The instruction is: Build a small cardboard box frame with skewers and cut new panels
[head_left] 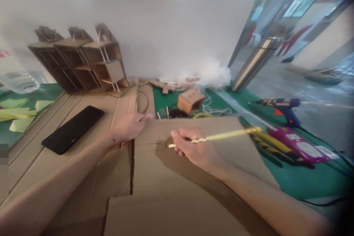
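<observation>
Pointing left at cardboard [166, 177], yellow pencil [226, 135], long axis slanting up rightward, right hand [192, 145] clamped on it, left hand [129, 126] unclear

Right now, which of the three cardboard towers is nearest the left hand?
The rightmost tower is closest to the left hand. Only it has a pale squarish panel; the middle one and left one stand farther away.

No lettering is showing legibly; blurred pale labels [309, 149] are sitting on the magenta device [286, 135] toward four o'clock, a red mark [3, 54] on the clear bottle [20, 80] toward nine.
</observation>
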### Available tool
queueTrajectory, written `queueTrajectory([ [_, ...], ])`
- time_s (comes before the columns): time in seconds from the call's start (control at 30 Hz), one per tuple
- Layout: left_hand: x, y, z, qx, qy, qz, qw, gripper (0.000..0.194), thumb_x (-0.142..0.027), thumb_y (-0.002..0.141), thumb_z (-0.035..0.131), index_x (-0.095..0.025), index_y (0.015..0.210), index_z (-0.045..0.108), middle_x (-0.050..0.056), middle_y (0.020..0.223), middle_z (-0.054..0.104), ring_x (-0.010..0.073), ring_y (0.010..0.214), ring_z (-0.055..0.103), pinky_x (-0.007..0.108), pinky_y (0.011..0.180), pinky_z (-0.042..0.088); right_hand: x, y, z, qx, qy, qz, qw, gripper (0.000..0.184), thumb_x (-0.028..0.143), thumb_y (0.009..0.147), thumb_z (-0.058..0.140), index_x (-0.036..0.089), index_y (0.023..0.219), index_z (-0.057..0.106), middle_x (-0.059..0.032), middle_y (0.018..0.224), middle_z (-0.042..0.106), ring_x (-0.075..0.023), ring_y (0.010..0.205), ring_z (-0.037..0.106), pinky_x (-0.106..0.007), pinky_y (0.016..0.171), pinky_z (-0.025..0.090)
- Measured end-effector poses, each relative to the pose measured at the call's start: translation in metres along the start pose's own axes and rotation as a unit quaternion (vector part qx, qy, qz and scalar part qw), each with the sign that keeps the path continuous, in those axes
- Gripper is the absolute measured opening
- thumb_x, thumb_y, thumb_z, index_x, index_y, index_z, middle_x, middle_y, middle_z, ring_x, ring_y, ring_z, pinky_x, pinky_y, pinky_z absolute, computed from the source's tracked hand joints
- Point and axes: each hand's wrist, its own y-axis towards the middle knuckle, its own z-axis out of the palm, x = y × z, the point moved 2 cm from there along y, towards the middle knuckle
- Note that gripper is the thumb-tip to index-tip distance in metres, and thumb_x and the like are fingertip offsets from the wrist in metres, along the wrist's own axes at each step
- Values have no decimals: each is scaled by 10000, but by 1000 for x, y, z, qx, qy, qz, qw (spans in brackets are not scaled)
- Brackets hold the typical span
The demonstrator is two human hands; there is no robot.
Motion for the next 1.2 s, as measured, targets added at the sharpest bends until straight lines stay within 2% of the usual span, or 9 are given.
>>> queueTrajectory([
  [0.23, 0, 1, 0, 1, 0, 4, 1000, 552, -628, 912, 266, -209, 558, 330, -21, 553, 403, 132, 518, 405, 256, 504, 281, -3, 1, 0, 6, 14, -2, 1000, 450, 443, 912, 508, 190, 553, 414, 22, 537, 523, -80, 471, 488, -179, 418, 345],
  [0.33, -1, 0, 0, -1, 2, 2, 1000, 555, -630, 907, 270, -208, 551, 332, -20, 550, 408, 131, 516, 416, 255, 503, 284, -3, 1, -1, -11, 14, -6, 1000, 439, 425, 923, 495, 188, 560, 429, 19, 542, 534, -81, 481, 503, -175, 419, 349],
  [0.47, -1, 0, 0, -3, 3, -1, 1000, 556, -627, 904, 271, -206, 547, 333, -19, 549, 404, 131, 517, 424, 254, 502, 289, -3, 3, 0, 5, 10, -7, 1000, 444, 435, 919, 505, 187, 557, 433, 24, 531, 524, -76, 466, 489, -177, 419, 348],
  [0.63, -1, 1, 0, -4, 6, -7, 1000, 548, -631, 896, 269, -209, 548, 308, -23, 544, 368, 130, 509, 399, 259, 497, 272, -2, 3, 0, -20, 24, -4, 1000, 436, 429, 925, 500, 188, 566, 444, 13, 560, 563, -79, 482, 527, -175, 415, 360],
  [0.77, -1, 2, 0, -2, 5, -7, 1000, 554, -640, 894, 264, -208, 549, 309, -20, 552, 378, 132, 516, 408, 260, 500, 271, 1, 3, 1, -4, 20, -6, 1000, 437, 422, 923, 503, 187, 559, 446, 18, 543, 545, -74, 469, 518, -168, 408, 359],
  [0.9, 1, 2, 1, -5, 4, -6, 1000, 556, -631, 901, 271, -205, 549, 327, -18, 555, 398, 134, 522, 421, 259, 506, 282, 3, 2, -1, -30, 25, 3, 999, 435, 422, 919, 511, 185, 558, 455, 17, 544, 544, -71, 466, 515, -162, 395, 350],
  [1.0, 1, 2, 1, -5, 4, -3, 1000, 556, -630, 904, 276, -205, 550, 326, -19, 558, 403, 134, 527, 426, 258, 511, 289, 3, 2, -1, -9, 23, 4, 1000, 429, 413, 921, 507, 186, 562, 452, 15, 546, 550, -72, 471, 518, -159, 397, 356],
  [1.13, 1, 1, 0, -9, 4, 0, 1000, 551, -627, 905, 279, -206, 554, 331, -19, 562, 403, 138, 536, 431, 259, 514, 289, 1, 2, -1, -28, 38, 0, 999, 442, 439, 919, 512, 187, 560, 459, 18, 544, 552, -65, 447, 503, -160, 382, 350],
  [1.2, 1, 2, 0, -9, 3, 3, 1000, 548, -625, 906, 278, -207, 555, 323, -20, 564, 392, 136, 538, 420, 260, 516, 285, 1, 2, 0, -18, 43, 3, 999, 444, 443, 916, 517, 189, 558, 452, 18, 547, 553, -65, 451, 509, -159, 384, 354],
])
